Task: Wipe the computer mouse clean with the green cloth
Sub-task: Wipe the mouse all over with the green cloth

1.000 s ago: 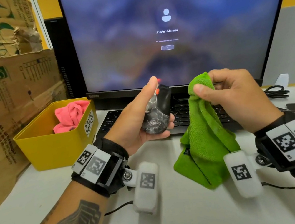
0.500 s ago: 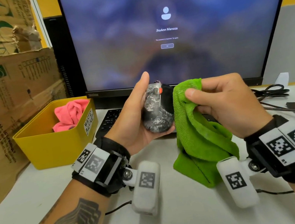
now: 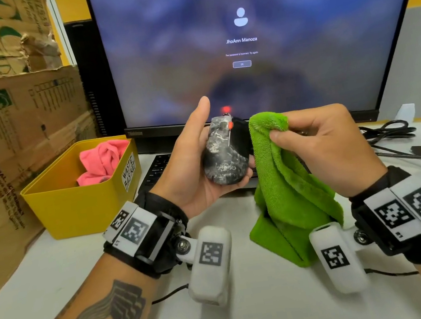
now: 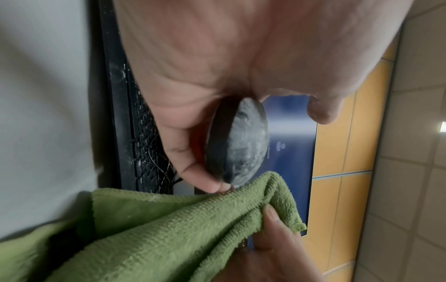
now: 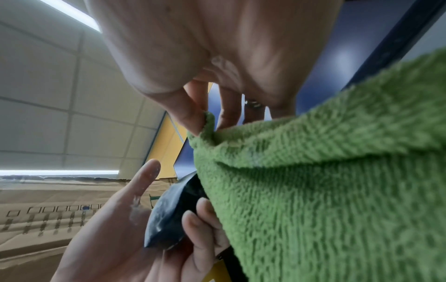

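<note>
A black computer mouse (image 3: 224,154) smeared with white dust lies in my left hand (image 3: 198,161), held up in front of the monitor with fingers curled under it and the thumb straight up. The mouse (image 4: 239,141) shows edge-on in the left wrist view and the mouse (image 5: 169,213) shows partly behind cloth in the right wrist view. My right hand (image 3: 321,146) pinches the top fold of the green cloth (image 3: 289,188) between thumb and fingers. The cloth touches the mouse's right side and its lower end rests on the desk. The green cloth (image 4: 183,229) fills the bottom of the left wrist view, and the green cloth (image 5: 325,181) fills the right of the right wrist view.
A yellow waste basket (image 3: 78,209) with a pink cloth (image 3: 101,161) stands at the left, beside cardboard boxes (image 3: 5,138). A monitor (image 3: 252,35) and a black keyboard (image 3: 155,168) lie behind my hands. Cables (image 3: 391,132) lie at the right on the white desk (image 3: 258,318).
My right hand has brought the green cloth leftward from a gap beside the mouse until it touches the mouse's right side. My left hand has tilted the mouse slightly more upright.
</note>
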A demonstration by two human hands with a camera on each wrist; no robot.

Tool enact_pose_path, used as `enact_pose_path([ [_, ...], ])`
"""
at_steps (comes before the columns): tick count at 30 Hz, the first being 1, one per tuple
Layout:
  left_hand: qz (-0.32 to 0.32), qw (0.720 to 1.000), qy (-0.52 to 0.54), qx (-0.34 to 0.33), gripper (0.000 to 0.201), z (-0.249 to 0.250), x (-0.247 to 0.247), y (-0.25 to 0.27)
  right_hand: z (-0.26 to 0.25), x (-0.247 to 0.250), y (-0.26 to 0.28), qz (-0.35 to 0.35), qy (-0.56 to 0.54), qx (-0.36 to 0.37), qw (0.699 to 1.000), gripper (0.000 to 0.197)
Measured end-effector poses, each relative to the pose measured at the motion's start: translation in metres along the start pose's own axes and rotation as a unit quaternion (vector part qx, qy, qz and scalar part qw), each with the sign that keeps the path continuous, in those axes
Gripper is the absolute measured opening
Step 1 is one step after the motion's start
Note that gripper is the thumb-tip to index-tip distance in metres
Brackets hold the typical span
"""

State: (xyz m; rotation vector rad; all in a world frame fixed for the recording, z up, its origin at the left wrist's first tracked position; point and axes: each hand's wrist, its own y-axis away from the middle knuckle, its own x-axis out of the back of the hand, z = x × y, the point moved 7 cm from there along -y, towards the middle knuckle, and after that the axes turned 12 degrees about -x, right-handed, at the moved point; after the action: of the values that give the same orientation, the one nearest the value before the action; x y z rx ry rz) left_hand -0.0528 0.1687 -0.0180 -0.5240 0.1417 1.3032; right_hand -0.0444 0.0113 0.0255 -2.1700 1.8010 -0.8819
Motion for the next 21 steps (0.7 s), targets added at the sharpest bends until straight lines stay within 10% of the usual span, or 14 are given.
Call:
enact_pose_path([
  [12,0.022,0.999,0.024,0.012,0.095,-0.003,0.003,0.0,-0.002,-0.034,0.007,-0.164,0.129,0.07,0.975,0.029],
  [21,0.025,0.999,0.02,0.027,0.068,-0.009,0.003,-0.002,-0.002,-0.02,0.001,-0.071,0.206,0.099,0.971,0.028],
])
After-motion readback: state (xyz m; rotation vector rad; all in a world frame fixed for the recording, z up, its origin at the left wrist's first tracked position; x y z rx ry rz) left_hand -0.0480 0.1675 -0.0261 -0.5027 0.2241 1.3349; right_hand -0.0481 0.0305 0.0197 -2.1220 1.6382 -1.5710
